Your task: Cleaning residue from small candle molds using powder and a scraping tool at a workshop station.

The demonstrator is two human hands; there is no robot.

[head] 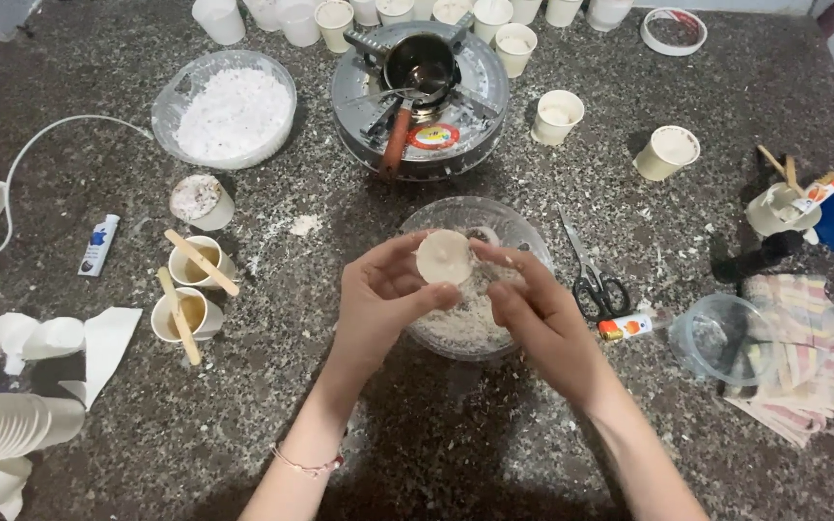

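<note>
My left hand [383, 301] and my right hand [536, 311] together hold a small round cream wax puck [444, 257] by its rim, above a clear glass bowl [521, 232] that contains pale wax shavings. The fingertips of both hands pinch the puck from either side. A thin bracelet circles my left wrist.
Behind the bowl stands a small stove [421, 101] with a little pot [420, 64] on it. A bowl of white wax flakes [228, 108] sits at the left. Paper cups with wooden sticks [195, 287], scissors [591, 275], a glue tube [100, 245], a clear container [723, 338] and folded cloth [803, 347] lie around.
</note>
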